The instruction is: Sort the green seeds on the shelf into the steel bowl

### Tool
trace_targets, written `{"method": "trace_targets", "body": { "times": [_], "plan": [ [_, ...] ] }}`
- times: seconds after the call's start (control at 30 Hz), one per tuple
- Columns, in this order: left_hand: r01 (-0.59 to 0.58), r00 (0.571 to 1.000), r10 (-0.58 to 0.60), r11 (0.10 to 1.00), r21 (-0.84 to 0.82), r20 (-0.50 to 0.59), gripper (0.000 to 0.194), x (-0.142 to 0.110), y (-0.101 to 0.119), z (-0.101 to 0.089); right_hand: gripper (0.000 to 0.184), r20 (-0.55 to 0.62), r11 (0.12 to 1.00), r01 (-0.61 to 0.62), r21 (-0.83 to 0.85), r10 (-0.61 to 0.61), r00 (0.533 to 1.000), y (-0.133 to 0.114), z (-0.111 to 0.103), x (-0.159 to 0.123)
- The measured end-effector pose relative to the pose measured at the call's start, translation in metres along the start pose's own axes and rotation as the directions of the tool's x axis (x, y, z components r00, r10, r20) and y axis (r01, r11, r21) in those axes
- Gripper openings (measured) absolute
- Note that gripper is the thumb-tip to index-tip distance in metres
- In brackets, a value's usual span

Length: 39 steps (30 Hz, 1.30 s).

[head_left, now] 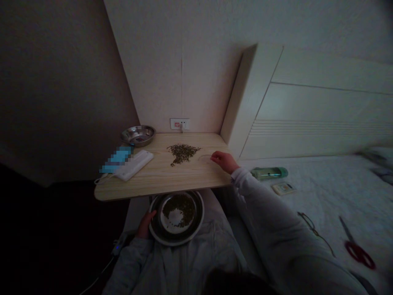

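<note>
My left hand (pixel 144 225) grips the left rim of a steel bowl (pixel 196 229) held in my lap just under the front edge of a small wooden table (pixel 159 180). The bowl holds some small green beans around a bare shiny middle. My right hand (pixel 223 159) rests on the table's right side, fingers curled downward and touching the wood. A pile of the same green beans (pixel 183 152) lies on the table a little left of that hand.
A second steel bowl (pixel 138 135) stands at the table's back left. A white power strip (pixel 135 164) lies beside it, below a wall socket (pixel 179 123). On the bed to the right lie a green bottle (pixel 269 173), a small card (pixel 283 188), glasses (pixel 310 225) and red scissors (pixel 357 248).
</note>
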<state>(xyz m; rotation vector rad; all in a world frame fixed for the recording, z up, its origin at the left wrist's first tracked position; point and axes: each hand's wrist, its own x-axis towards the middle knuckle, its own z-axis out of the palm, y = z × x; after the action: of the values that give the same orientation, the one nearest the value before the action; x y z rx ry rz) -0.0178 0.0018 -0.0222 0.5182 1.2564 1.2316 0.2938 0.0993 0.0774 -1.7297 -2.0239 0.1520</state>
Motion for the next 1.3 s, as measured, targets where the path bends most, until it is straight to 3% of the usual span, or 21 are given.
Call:
{"method": "trace_targets", "body": {
  "times": [0.17,0.3,0.5,0.87,1.07,1.3],
  "plan": [
    [0.027,0.998,-0.026,1.000,-0.008,0.058,0.009,0.000,0.002,0.001,0.025,0.114,0.961,0.136,-0.243,-0.111,0.987,-0.004,-0.009,-0.041],
    [0.071,0.995,-0.070,0.997,-0.016,0.070,0.011,-0.001,0.005,0.005,0.022,0.221,0.897,0.195,-0.396,-0.113,0.969,-0.007,-0.011,-0.050],
    [0.002,0.999,-0.001,1.000,-0.022,0.051,0.019,-0.002,0.005,0.005,0.019,0.220,0.865,0.169,-0.473,-0.069,0.973,-0.008,-0.008,-0.024],
    [0.023,0.994,-0.020,0.999,-0.031,0.108,0.008,0.000,0.005,0.005,0.026,0.166,0.862,0.103,-0.497,-0.022,0.986,0.006,0.001,0.023],
    [0.000,0.998,0.000,1.000,-0.009,0.060,0.010,0.015,-0.005,-0.004,0.027,0.106,0.899,0.005,-0.437,0.046,0.993,0.014,0.007,0.041],
    [0.022,0.998,-0.021,1.000,-0.019,0.059,0.011,0.008,-0.003,-0.001,0.027,-0.011,0.936,-0.129,-0.327,0.133,0.991,0.012,0.009,0.048]
  ]
}}
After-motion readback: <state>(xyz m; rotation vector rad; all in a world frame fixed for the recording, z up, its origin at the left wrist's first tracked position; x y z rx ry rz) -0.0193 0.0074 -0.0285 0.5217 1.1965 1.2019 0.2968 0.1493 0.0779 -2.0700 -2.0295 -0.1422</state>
